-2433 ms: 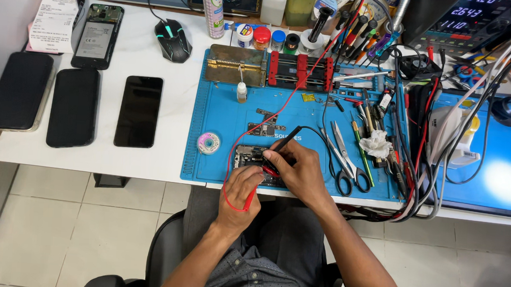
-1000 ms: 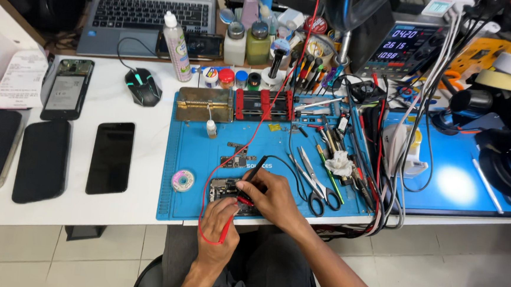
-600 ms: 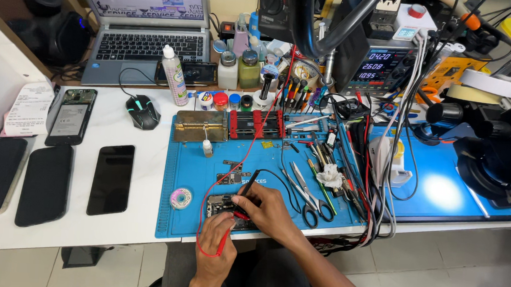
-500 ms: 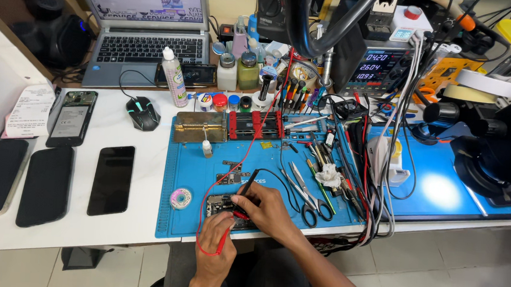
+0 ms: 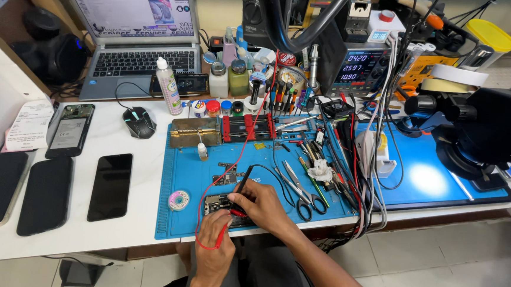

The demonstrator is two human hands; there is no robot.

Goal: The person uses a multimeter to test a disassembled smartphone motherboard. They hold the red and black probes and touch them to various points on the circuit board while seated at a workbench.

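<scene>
A small circuit board [image 5: 216, 203] lies at the front of a blue work mat [image 5: 189, 172]. My left hand [image 5: 214, 241] grips a red probe [image 5: 221, 236] at the board's near edge, its red lead looping up over the mat. My right hand [image 5: 260, 204] holds a black probe [image 5: 243, 180] like a pen, its tip down on the board. Both hands rest close together over the board.
Left of the mat lie several dark phones [image 5: 110, 185] and a mouse [image 5: 139, 122]. A solder reel [image 5: 178, 200], scissors and tweezers [image 5: 300, 190], a board holder [image 5: 247, 127], bottles, a laptop [image 5: 133, 29], a power supply [image 5: 358, 64] and a microscope [image 5: 487, 131] crowd the bench.
My view has tilted up, showing the laptop and the instruments at the back. Both hands have stayed on the circuit board with their probes.
</scene>
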